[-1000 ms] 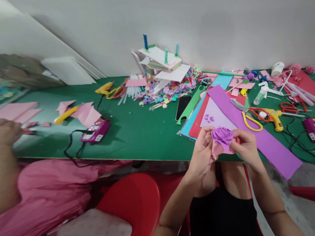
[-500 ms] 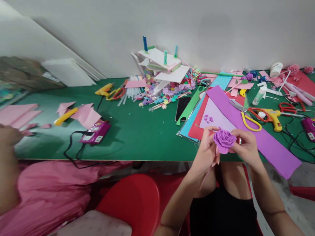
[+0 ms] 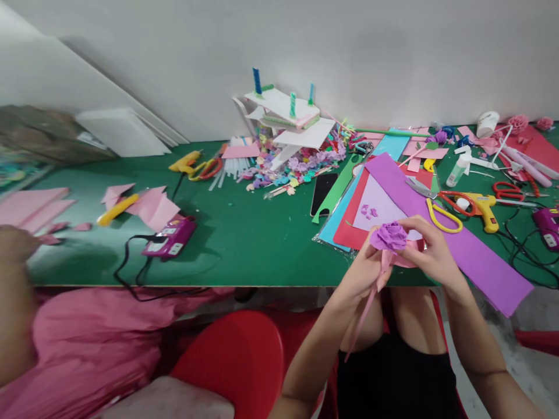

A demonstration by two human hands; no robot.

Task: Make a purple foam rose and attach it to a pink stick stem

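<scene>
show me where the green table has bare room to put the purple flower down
The widest bare patch of the green table lies along the near edge, between the magenta device and the stacked colour sheets, in front of the black phone. Right of there it is crowded: purple sheet, yellow scissors, glue gun, cords. The left hand and right hand hold the purple flower.

Purple foam rose (image 3: 389, 237): one, between the left hand (image 3: 364, 273) and right hand (image 3: 430, 253). Yellow glue guns: two, one (image 3: 483, 205) right of the hands, one (image 3: 187, 161) far left. Purple plug-in units: two (image 3: 170, 238) (image 3: 549, 220). Phone (image 3: 324, 192): one.
</scene>
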